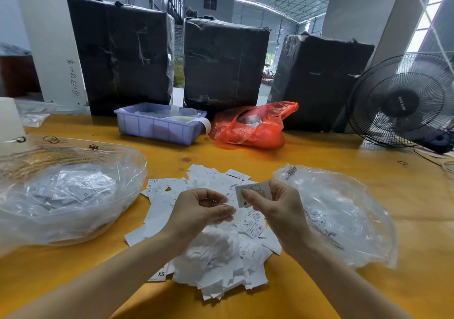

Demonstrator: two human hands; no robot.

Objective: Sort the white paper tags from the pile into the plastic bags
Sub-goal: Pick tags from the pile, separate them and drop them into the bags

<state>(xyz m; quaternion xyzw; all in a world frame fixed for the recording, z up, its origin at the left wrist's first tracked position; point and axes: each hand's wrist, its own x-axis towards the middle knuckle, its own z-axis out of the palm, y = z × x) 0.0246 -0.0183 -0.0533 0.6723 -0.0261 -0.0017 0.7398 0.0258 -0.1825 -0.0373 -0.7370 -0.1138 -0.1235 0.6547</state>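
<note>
The tag [245, 195] pinched by the right hand [277, 208] reads "M"; pile tags [250, 225] read "XL", "XS"; one tag in the left bag [73, 195] reads "XS".

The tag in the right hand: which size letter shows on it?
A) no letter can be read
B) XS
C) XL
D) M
D: the tag pinched in the right hand shows a bold M near its lower edge, while XS and XL appear only on tags lying in the pile below.

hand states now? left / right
Left hand: fingers curled, appears to hold nothing.
Right hand: pinching a white tag marked M.
</note>
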